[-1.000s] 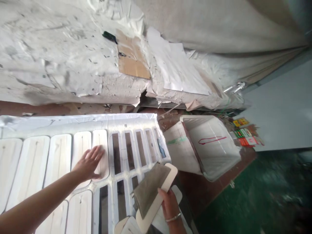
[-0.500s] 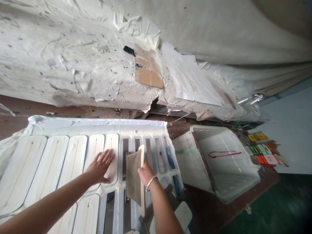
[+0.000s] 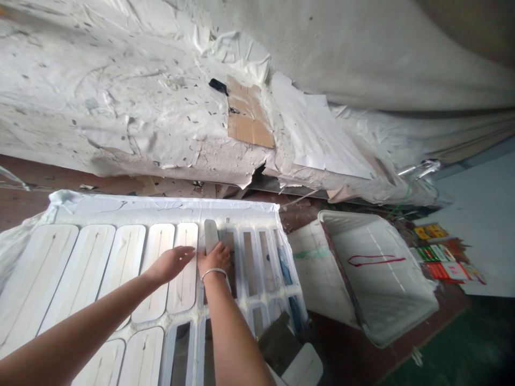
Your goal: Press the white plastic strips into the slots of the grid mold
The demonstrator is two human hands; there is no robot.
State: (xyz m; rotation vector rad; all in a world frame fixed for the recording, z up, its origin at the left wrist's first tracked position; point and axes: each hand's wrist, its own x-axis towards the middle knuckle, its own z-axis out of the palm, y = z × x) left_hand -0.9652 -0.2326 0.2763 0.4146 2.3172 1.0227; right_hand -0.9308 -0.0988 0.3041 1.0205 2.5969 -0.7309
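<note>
Under the right grip is a narrow pale panel, its rounded far end showing past the fingers. That grip is closed about the panel, fingers bent over one side and thumb toward the other; how far the panel sits down into the frame is hidden by the hand. A thin bracelet circles the wrist just behind this grip. Immediately to its left, the left grip is loosely extended, fingers pointing toward the right one, with nothing visibly held; it is over the nearest of the seated panels, and I cannot tell whether it touches. Those panels, each with a dark line down its middle, run leftward from both grips, with more on the near side. Around and below the grips stretches a white frame, with uncovered slots to the right of the right grip. Nearer the person, right of the right forearm, a loose panel lies beside a dark piece of cloth. Well to the right of the right grip is a white bin, a red mark inside it. Beyond both grips, past the frame, a white-covered surface bears cardboard and a small black object.
</note>
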